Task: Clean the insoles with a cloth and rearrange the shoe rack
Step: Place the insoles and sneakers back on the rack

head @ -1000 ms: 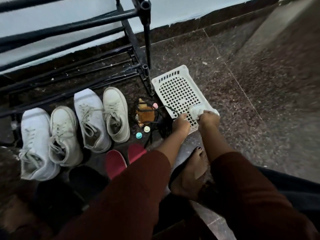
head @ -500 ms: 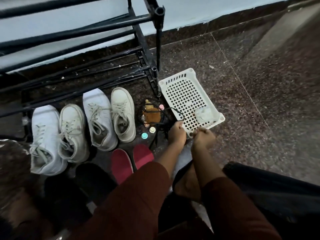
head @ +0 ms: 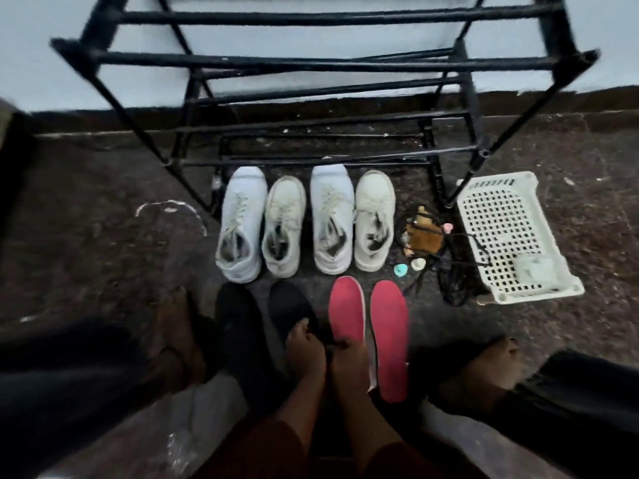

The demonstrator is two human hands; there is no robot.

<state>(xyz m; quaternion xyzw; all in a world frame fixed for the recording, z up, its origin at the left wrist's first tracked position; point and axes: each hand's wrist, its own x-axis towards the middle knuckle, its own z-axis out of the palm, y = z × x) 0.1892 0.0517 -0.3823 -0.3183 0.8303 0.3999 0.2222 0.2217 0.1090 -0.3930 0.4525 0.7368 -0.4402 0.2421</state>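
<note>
Two black insoles (head: 238,326) and two red insoles (head: 389,340) lie side by side on the floor in front of me. My left hand (head: 306,350) curls over the near end of the right black insole (head: 290,309). My right hand (head: 349,361) rests closed on the heel end of the left red insole (head: 345,312), touching my left hand. The white cloth (head: 534,267) lies in the white plastic basket (head: 539,295) at the right. The black shoe rack (head: 321,63) stands bare against the wall.
Several white sneakers (head: 332,219) stand in a row before the rack. Between them and the basket sit a brown item (head: 423,235), small caps (head: 400,270) and black laces (head: 449,278). My bare feet (head: 179,344) flank the insoles.
Both hands left the cloth in the basket and moved left and back onto the insoles. My view swung left and now faces the rack squarely.
</note>
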